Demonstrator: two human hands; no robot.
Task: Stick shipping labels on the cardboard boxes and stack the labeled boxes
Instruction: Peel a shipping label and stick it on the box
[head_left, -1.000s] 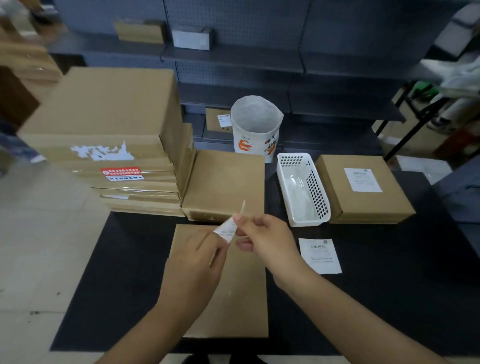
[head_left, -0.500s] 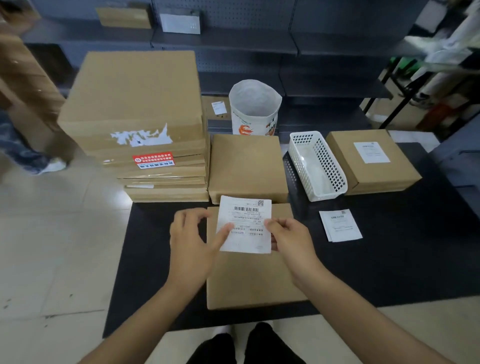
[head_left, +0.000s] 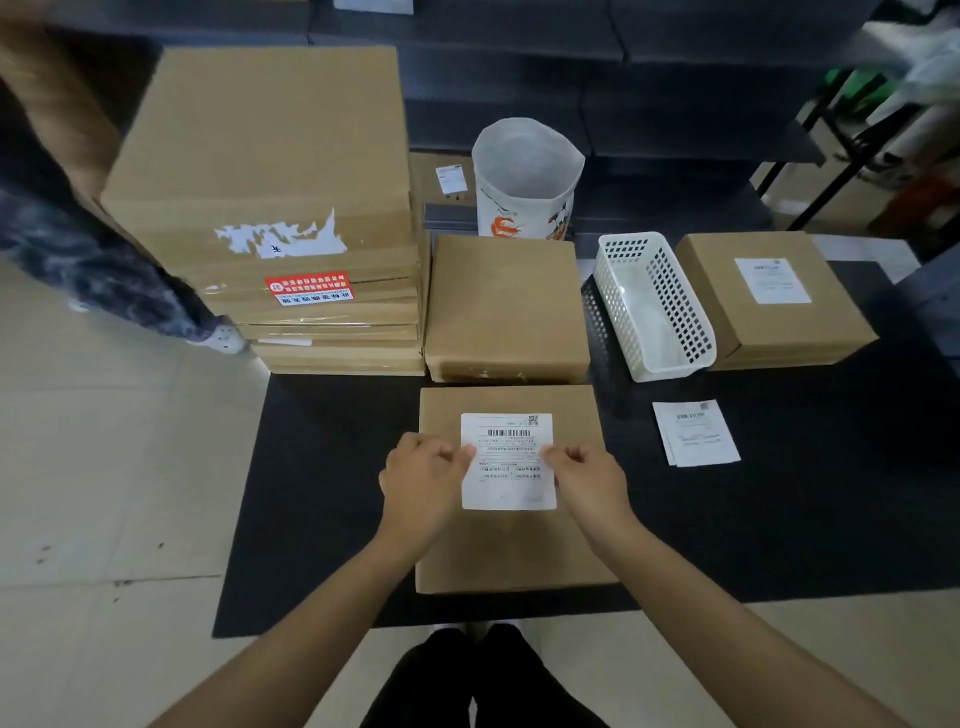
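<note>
- While held over the flat brown cardboard box (head_left: 511, 545) on the black tabletop (head_left: 322, 493), white printed shipping label (head_left: 507, 461) lay against the box's upper half, barcode end away.
- Left hand (head_left: 423, 480): fingers curled, pinching the label's left edge.
- Right hand (head_left: 589, 480): fingers curled, pinching the label's right edge.
- Just behind: another plain brown box (head_left: 506, 306); beside it on the left, a tall stack of brown boxes (head_left: 291, 208).
- To the right: white perforated plastic basket (head_left: 652, 306), then a labelled brown box (head_left: 774, 299).
- Near the right hand: loose white label sheets (head_left: 696, 432) on the tabletop.
</note>
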